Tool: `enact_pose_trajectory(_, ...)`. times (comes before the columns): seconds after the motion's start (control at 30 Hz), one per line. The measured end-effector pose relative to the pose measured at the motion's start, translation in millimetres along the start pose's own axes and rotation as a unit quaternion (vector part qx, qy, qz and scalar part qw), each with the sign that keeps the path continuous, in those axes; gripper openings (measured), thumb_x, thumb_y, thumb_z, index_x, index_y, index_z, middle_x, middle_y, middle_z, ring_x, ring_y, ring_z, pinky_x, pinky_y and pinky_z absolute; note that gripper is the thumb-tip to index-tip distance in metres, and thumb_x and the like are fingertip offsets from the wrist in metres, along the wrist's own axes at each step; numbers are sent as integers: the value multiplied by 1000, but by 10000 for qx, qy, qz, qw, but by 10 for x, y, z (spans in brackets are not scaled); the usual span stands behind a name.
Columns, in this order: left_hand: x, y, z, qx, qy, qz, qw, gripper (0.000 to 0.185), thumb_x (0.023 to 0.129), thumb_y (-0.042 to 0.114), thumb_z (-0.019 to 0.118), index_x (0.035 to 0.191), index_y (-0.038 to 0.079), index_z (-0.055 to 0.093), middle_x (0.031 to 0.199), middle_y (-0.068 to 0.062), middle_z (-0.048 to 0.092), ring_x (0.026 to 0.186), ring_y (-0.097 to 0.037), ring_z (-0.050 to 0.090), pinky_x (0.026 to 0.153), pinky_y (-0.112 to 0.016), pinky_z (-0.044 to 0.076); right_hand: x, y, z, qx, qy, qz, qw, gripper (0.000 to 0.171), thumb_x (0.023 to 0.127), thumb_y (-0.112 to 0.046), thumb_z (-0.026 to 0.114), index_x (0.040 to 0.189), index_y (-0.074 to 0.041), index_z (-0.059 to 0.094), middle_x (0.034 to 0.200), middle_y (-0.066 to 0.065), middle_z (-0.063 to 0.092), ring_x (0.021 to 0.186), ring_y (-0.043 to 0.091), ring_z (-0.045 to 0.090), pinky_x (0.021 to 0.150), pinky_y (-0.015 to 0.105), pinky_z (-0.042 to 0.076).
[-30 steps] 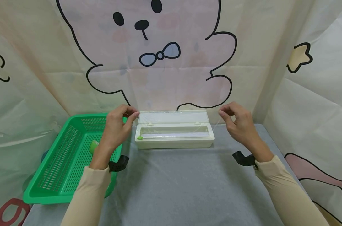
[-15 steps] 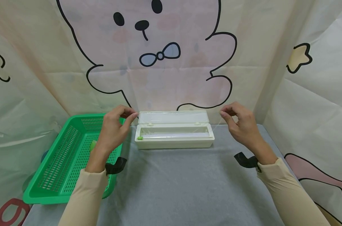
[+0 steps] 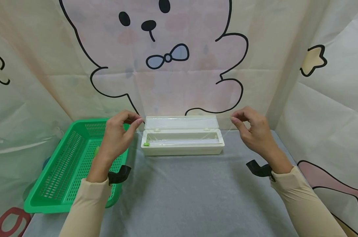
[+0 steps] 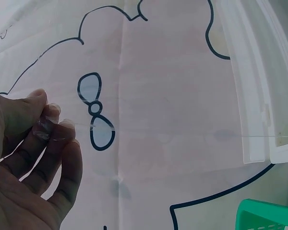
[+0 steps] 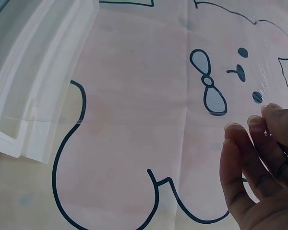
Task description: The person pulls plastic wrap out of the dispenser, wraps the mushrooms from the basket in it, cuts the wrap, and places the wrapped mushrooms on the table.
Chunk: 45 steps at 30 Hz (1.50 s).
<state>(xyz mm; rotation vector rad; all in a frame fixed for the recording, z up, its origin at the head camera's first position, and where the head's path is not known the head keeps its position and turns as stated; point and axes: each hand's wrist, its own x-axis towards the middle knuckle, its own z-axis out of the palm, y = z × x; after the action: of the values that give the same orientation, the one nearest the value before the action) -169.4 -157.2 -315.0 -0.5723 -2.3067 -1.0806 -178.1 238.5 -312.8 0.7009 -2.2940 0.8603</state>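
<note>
A white cling film dispenser [image 3: 183, 151] stands on the table with its lid [image 3: 181, 122] raised at the back. At the left end of its front edge sits a green cutter slider [image 3: 146, 144]. Clear cling film [image 5: 264, 79] rises out of the box and spans both hands, hard to see except for creases and glints. Left of the box, my left hand [image 3: 116, 136] pinches one corner of the film between thumb and fingertips. My right hand [image 3: 252, 131] pinches the other corner, to the right of the box. Both hands are raised to about lid height.
A green plastic basket [image 3: 48, 209] stands on the left, partly behind the left forearm, with a small light green thing [image 3: 96, 150] inside. The grey tablecloth [image 3: 190, 194] covers the table. Printed cloth walls [image 3: 264, 49] enclose the back and sides.
My left hand has drifted a little to the left and my right hand slightly to the right, both still pinching the film. The dispenser has stayed where it was.
</note>
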Motion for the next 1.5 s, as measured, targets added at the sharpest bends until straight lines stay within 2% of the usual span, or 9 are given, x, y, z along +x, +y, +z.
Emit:
enact_pose_trajectory(0.33,-16,0,-17,-120,-92,-116,9998,7,97,6,69,98,-1,69,95,-11,69,87,-25,65,83,-46,55,-13,4,4,-24,-53,31,10000,4,94,6,68,96,5,65,88,14,65,81,16,59,80,11,44)
enact_pose_trajectory(0.47,-31,4,-29,-318,-191,-264,9990,6,97,6,69,97,0,69,95,-10,68,87,-22,64,85,-45,56,-23,-3,-3,25,-82,49,10000,5,93,7,68,97,5,65,88,12,64,82,14,59,80,10,44)
enact_pose_trajectory(0.57,-44,3,-39,-473,-288,-434,9975,6,97,7,69,98,1,69,95,-8,68,87,-18,63,85,-39,56,-35,-5,-13,173,-141,72,9997,8,92,10,68,96,4,66,89,9,65,82,11,58,82,9,45)
enact_pose_trajectory(0.73,-67,-9,-69,-718,-562,-706,9933,9,99,11,69,98,2,69,92,-7,68,81,-16,63,76,-24,54,-80,11,-40,992,-455,271,9937,8,92,11,67,95,4,65,89,10,65,81,12,61,83,11,49)
enact_pose_trajectory(0.87,-91,-36,-102,-1011,-933,-993,9855,11,100,14,68,99,3,69,91,-8,67,78,-19,63,71,-24,54,-137,32,-70,1716,-813,594,9800,5,95,10,64,97,6,65,91,13,65,83,15,64,80,15,52)
enact_pose_trajectory(1.07,-131,-74,-129,-1343,-1661,-1399,9669,12,100,16,68,100,4,68,89,-11,65,75,-24,64,70,-29,57,-214,74,-123,2080,-1239,888,9662,7,98,8,60,99,3,66,90,12,67,85,15,68,80,19,55)
enact_pose_trajectory(1.27,-202,-132,-135,-1566,-2564,-1397,9435,6,98,12,69,97,6,68,85,-11,65,73,-25,66,69,-35,59,-338,119,-188,2294,-1878,1007,9497,10,99,6,61,102,-2,66,93,11,69,86,17,70,80,22,57)
enact_pose_trajectory(1.37,-260,-175,-123,-1767,-3087,-1353,9247,4,98,10,69,96,6,68,86,-11,65,74,-29,67,68,-37,60,-426,143,-195,2397,-2322,950,9379,13,98,5,62,102,-6,67,94,7,68,86,16,68,79,24,57)
enact_pose_trajectory(1.5,-368,-242,-60,-2017,-3826,-1399,8907,6,99,10,67,98,4,67,85,-12,63,77,-33,67,71,-38,61,-561,196,-150,2623,-2906,856,9162,16,98,4,63,100,-11,68,93,5,66,84,17,66,76,26,57)
